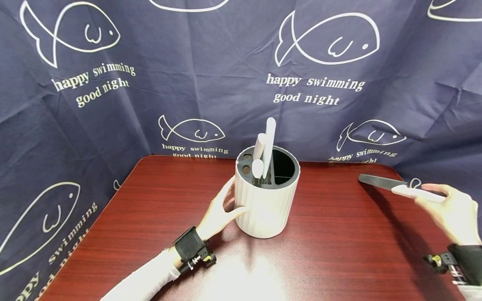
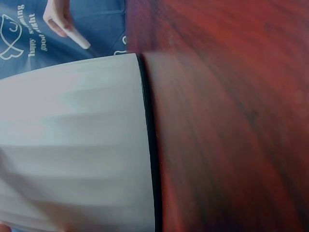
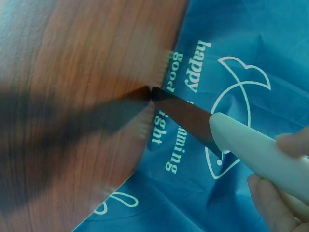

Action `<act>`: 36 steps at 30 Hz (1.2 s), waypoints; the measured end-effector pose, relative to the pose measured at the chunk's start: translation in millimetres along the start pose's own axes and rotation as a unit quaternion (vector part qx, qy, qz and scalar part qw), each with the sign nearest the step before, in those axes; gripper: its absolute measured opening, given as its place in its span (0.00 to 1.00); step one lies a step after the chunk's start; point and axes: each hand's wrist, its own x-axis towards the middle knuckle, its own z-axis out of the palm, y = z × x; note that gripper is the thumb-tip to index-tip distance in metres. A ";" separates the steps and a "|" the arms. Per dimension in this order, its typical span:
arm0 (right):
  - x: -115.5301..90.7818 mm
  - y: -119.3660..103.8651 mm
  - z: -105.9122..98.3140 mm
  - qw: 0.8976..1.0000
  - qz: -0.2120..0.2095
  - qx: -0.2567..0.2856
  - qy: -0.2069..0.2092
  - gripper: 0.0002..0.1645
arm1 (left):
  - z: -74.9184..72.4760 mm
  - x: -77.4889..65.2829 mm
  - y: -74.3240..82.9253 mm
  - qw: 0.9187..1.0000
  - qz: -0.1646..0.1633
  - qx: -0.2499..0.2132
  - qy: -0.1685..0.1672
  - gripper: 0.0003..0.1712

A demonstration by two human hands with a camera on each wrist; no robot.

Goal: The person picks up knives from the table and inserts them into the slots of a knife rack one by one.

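Observation:
A white ribbed knife holder (image 1: 263, 211) stands upright on the table, with a black slotted top and white-handled utensils (image 1: 269, 140) in it. My left hand (image 1: 218, 213) holds its left side, thumb across the front and fingers reaching around the side. In the left wrist view the holder (image 2: 77, 145) fills much of the frame. At the far right, my right hand (image 1: 452, 209) grips a knife (image 1: 380, 182) by its white handle, the dark blade pointing left. In the right wrist view the tip of the knife (image 3: 251, 145) meets its shadow at the table surface.
The reddish-brown wooden table (image 1: 331, 251) ends at the back against a blue curtain (image 1: 233, 75) printed with white fish and words. The same cloth hangs at the left and right sides. The holder's top has round holes and a wide black compartment (image 1: 284, 167) on the right.

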 end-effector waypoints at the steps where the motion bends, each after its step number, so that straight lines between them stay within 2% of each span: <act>1: 0.0 -0.6 -1.3 1.000 0.011 0.011 -0.005 0.15 | 0.0 0.0 -0.2 1.000 0.000 0.000 0.000 0.52; 3: 0.1 -1.3 -3.4 0.999 0.035 0.034 -0.016 0.11 | -0.1 0.0 -0.3 1.000 0.000 -0.001 -0.001 0.52; 6: 0.0 -2.6 -5.7 0.995 0.057 0.072 -0.026 0.22 | -0.1 -0.2 -0.6 1.000 0.001 -0.002 0.000 0.52; 9: 0.2 -5.4 -6.8 0.990 0.071 0.116 -0.023 0.25 | -0.1 -0.2 -0.6 1.000 0.001 -0.003 0.000 0.52; 13: 3.0 -10.7 -6.5 0.972 0.099 0.214 -0.012 0.23 | -0.1 0.2 0.2 1.000 0.010 -0.003 0.000 0.52; 15: 5.3 -12.5 -6.8 0.964 0.100 0.246 -0.008 0.22 | -0.2 0.4 0.1 1.000 0.015 -0.001 -0.001 0.52; 19: 9.8 -14.5 -7.5 0.961 0.082 0.263 -0.004 0.19 | -0.3 0.8 -0.3 1.000 0.017 0.004 0.002 0.51; 21: 11.6 -16.0 -6.4 0.955 0.078 0.286 0.012 0.19 | -0.3 1.0 -0.6 1.000 0.015 0.005 0.004 0.51; 22: 12.4 -17.1 -5.4 0.947 0.081 0.311 0.025 0.19 | -0.3 1.2 -0.8 1.000 0.015 0.006 0.004 0.51; 25: 15.0 -20.7 -1.3 0.901 0.102 0.416 0.077 0.20 | -0.5 1.4 -1.5 1.000 0.014 0.006 0.003 0.52; 27: 16.0 -23.1 1.6 0.872 0.108 0.465 0.109 0.19 | -0.8 1.5 -2.0 1.000 0.010 0.007 0.003 0.52; 28: 16.6 -24.4 2.7 0.852 0.113 0.495 0.124 0.18 | -0.9 1.4 -1.8 1.000 0.009 0.007 0.002 0.52; 29: 16.9 -25.6 3.6 0.838 0.114 0.517 0.134 0.18 | -1.1 1.2 -1.6 1.000 0.007 0.008 0.002 0.51; 33: 17.7 -29.5 4.5 0.806 0.087 0.567 0.148 0.17 | -1.5 0.7 -1.0 1.000 0.002 0.010 0.001 0.51; 36: 18.7 -33.4 3.3 0.773 0.060 0.614 0.150 0.17 | -1.4 0.8 -1.3 1.000 0.007 0.007 -0.002 0.51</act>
